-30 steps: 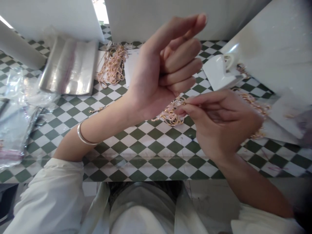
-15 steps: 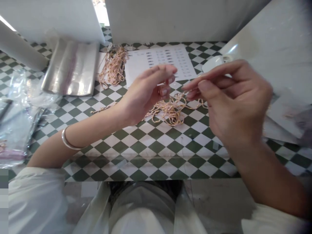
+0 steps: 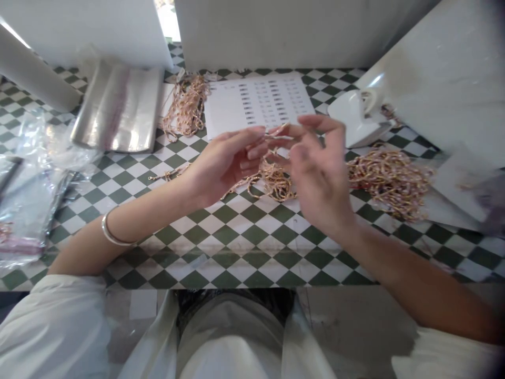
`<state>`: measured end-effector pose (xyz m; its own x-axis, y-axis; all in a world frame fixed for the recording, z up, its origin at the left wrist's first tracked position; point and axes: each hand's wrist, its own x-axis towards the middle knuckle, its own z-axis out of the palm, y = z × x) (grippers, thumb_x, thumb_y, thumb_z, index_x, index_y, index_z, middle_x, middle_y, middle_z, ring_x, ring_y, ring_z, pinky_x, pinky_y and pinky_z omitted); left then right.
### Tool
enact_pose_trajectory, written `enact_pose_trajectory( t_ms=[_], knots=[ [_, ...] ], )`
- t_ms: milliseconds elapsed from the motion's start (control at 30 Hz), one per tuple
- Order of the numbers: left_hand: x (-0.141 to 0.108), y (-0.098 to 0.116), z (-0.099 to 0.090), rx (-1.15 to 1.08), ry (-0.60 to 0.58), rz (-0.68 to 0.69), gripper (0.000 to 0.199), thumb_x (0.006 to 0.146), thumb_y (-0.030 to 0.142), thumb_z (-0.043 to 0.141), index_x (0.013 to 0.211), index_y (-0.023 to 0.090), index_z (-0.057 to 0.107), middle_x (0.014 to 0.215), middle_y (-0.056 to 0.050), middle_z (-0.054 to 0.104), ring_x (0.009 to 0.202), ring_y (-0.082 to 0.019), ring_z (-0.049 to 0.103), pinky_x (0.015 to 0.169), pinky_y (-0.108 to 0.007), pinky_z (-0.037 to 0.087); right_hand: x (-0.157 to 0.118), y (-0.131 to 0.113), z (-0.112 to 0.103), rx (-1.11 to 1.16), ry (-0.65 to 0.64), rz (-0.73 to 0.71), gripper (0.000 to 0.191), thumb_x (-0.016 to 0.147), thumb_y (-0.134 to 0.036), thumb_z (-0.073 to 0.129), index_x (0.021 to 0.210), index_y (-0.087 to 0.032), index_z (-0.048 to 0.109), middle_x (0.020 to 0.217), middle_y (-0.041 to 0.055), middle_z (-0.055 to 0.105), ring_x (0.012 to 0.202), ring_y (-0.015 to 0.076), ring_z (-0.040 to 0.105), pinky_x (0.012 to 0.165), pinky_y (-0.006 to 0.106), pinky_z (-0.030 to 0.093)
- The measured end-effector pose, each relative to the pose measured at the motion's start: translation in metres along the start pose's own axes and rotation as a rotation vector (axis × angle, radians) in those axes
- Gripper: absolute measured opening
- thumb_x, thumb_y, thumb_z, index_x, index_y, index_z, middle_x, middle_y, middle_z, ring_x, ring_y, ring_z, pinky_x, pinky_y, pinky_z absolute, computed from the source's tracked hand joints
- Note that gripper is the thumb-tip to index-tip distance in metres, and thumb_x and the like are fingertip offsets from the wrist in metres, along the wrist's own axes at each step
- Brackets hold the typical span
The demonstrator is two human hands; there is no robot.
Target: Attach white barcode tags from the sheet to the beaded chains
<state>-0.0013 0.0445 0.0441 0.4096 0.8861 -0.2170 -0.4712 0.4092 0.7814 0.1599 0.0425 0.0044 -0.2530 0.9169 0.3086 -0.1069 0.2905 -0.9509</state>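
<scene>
A short gold-tone chain crosses the narrow gap between the loosely curled left hand and the spread right hand (fine links want a close, steady pinch), any grip unclear.

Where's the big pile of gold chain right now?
Head view: the gold chain pile lies right of the right hand, just below the white cup.
</scene>
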Motion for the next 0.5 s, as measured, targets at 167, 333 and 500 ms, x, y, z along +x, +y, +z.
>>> enact_pose_trajectory(
  t_ms=[167,333,500],
  knots=[
    [-0.007,-0.003,-0.005,-0.098,0.057,0.123,0.027,0.097,0.013,0.037,0.07,0.016,0.041,0.059,0.006,0.031,0.046,0.001,0.034,0.045,-0.011,0.031,-0.015,0.014,-0.001,-0.066,-0.295,0.214,0.028,0.089,-0.047,0.058,0.1,-0.022,0.052,0.079,-0.0015,0.058,0.068,0.0101,0.059,0.064,0.025,0.053],
    [-0.024,-0.009,-0.023,0.127,0.124,0.18,0.003,0.092,0.019,0.053,0.091,0.018,0.056,0.082,0.003,0.059,0.072,-0.002,0.056,0.069,-0.013,0.047,-0.005,-0.009,-0.021,-0.428,-0.327,0.033,0.019,0.091,-0.039,0.058,0.087,-0.021,0.064,0.067,-0.0023,0.059,0.051,0.0076,0.045,0.045,0.022,0.035],
    [-0.038,-0.027,-0.044,0.348,0.18,0.03,0.016,0.085,0.032,0.067,0.099,0.023,0.069,0.102,0.0,0.068,0.088,-0.007,0.06,0.08,-0.018,0.047,0.012,-0.029,-0.035,-0.703,-0.541,-0.281,0.015,0.093,-0.031,0.054,0.089,-0.024,0.066,0.08,-0.0005,0.069,0.064,0.0111,0.059,0.056,0.025,0.041]
  ],
)
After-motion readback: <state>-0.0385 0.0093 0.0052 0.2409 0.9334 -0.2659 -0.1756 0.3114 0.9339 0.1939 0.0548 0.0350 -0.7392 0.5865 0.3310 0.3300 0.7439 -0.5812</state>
